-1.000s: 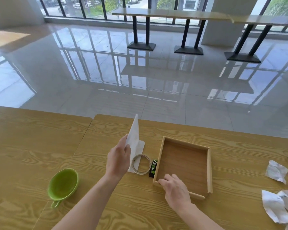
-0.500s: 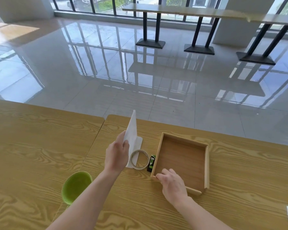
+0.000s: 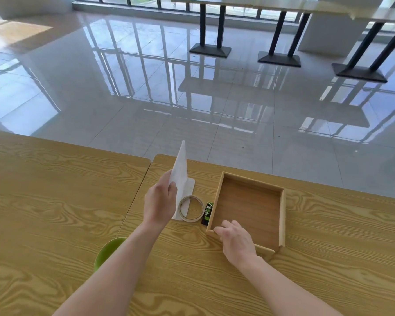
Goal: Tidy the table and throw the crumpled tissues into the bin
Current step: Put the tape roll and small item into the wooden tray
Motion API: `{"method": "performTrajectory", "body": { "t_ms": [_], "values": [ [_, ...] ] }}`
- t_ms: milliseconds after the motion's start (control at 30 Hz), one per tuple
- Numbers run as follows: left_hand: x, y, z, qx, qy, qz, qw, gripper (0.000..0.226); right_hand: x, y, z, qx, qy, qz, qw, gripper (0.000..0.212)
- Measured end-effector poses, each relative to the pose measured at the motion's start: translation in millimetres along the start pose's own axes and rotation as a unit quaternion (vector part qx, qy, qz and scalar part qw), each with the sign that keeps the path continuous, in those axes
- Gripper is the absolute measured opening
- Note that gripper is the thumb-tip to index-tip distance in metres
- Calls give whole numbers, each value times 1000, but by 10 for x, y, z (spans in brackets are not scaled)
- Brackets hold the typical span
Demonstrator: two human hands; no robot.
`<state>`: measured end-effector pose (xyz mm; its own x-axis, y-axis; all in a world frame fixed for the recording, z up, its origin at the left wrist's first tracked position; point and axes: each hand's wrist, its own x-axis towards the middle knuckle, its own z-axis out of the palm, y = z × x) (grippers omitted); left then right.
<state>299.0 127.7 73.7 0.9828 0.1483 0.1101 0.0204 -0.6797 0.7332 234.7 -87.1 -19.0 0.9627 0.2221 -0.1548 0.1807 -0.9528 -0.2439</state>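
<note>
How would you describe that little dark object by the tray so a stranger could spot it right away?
Start at the open wooden tray on the wooden table. Against the outside of its left wall, between it and the roll of tape, lies the small black packet. It is the only dark thing there, with green and white print on top.

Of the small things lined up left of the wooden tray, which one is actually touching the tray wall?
The small black-and-green box: it lies against the wooden tray at its left wall. The tape roll and the white paper sit farther left, clear of the tray.
</note>
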Motion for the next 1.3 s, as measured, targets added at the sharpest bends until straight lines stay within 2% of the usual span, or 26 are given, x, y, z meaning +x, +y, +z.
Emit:
{"method": "performTrajectory", "body": {
  "t_ms": [300, 567, 667, 733, 867, 967, 1100, 1200, 1300],
  "values": [
    [81, -39, -24, -7, 1, 1, 1000, 37, 163, 16, -26, 26, -24, -6, 999, 44],
    [109, -36, -43, -24, 7, -1, 1000, 38, 254, 52, -52, 46, -74, -20, 996, 32],
    [53, -16, -58, -50, 31, -1, 998, 36, 303, 50, -127, 84, -93, -5, 992, 36],
    [-18, -1, -66, -73, 47, 12, 996, 27, 371, 25, -239, 106, -80, 7, 991, 40],
    [-118, -54, -81, -85, 77, 8, 993, 29, 682, -149, -618, 171, -15, 40, 984, 28],
    [-158, -89, -71, -94, 83, 18, 992, 25, 1106, -433, -1003, 298, 18, 63, 952, 41],
    [-177, -107, -66, -128, 88, 10, 988, 29, 1628, -875, -1410, 465, 20, 82, 881, 62],
    [-172, -117, -50, -147, 95, 0, 985, 31, 1837, -1079, -1473, 463, -19, 82, 882, 73],
    [-164, -132, -43, -149, 109, -3, 983, 31, 1942, -1162, -1419, 422, -31, 75, 903, 71]
  ]
}}
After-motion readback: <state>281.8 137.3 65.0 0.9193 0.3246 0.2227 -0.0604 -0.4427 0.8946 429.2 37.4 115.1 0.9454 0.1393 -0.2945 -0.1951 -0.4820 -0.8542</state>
